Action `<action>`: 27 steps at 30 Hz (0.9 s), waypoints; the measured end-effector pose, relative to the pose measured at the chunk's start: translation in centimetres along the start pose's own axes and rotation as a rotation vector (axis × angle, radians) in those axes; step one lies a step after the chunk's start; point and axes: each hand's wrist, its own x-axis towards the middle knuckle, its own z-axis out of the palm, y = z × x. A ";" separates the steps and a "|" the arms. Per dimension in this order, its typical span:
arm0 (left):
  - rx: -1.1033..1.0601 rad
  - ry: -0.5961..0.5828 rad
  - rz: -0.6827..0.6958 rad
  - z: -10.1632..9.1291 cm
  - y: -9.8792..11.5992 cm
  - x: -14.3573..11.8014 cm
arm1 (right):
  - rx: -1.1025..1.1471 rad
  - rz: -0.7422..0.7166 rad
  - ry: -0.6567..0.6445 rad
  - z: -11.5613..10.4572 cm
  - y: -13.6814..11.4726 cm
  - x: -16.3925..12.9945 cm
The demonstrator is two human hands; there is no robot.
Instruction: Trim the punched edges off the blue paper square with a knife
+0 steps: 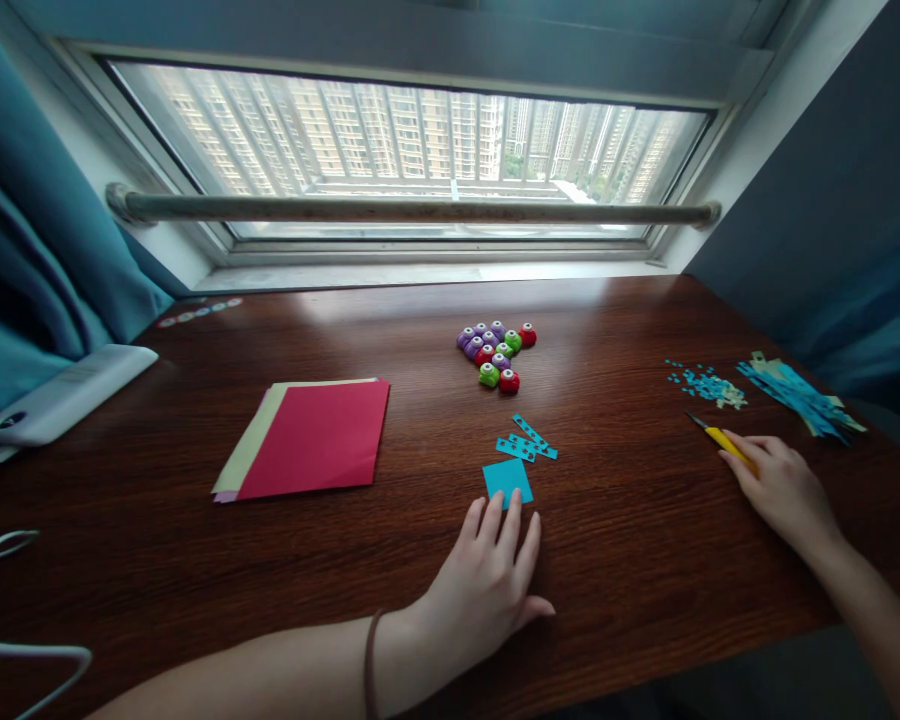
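Observation:
My left hand (487, 575) lies palm down with its fingers spread, two fingertips touching the lower edge of a small blue paper square (507, 480). Just beyond the square are several blue paper strips (529, 440) with small shapes punched out of them. At the right, my right hand (784, 490) is closed around a yellow craft knife (720, 438), whose thin dark tip points toward the far left. Tiny blue and pale paper bits (709, 385) lie beyond the knife, beside a pile of cut blue and pale strips (802, 397).
Small purple, green and red craft punches (495, 350) cluster at mid-table. A stack of coloured paper, red sheet (319, 435) uppermost, lies left of centre. A white device (67, 395) and white cables (37, 650) are at the left. A metal bar (420, 210) crosses the window.

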 end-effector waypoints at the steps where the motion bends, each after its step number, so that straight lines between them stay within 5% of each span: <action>1: 0.003 0.002 -0.008 0.0 -0.1 0.0 | -0.029 -0.007 0.007 -0.2 -0.2 0.0; 4: 0.004 0.006 -0.016 0.0 -0.3 0.1 | -0.092 -0.016 0.078 -1.4 -2.5 0.4; 7: -0.014 0.005 -0.005 0.0 -0.6 0.2 | 0.071 -0.057 0.128 -3.4 -8.2 1.4; 12: -0.035 0.011 -0.005 0.0 -0.9 0.4 | 0.590 -0.231 -0.158 -5.3 -21.1 3.9; 15: -0.037 0.014 -0.006 0.1 -0.9 0.4 | 0.607 -0.180 -0.241 -5.0 -26.0 5.2; 27: -0.049 0.021 -0.005 0.2 -0.7 0.2 | 0.429 -0.106 -0.413 -4.7 -28.5 6.6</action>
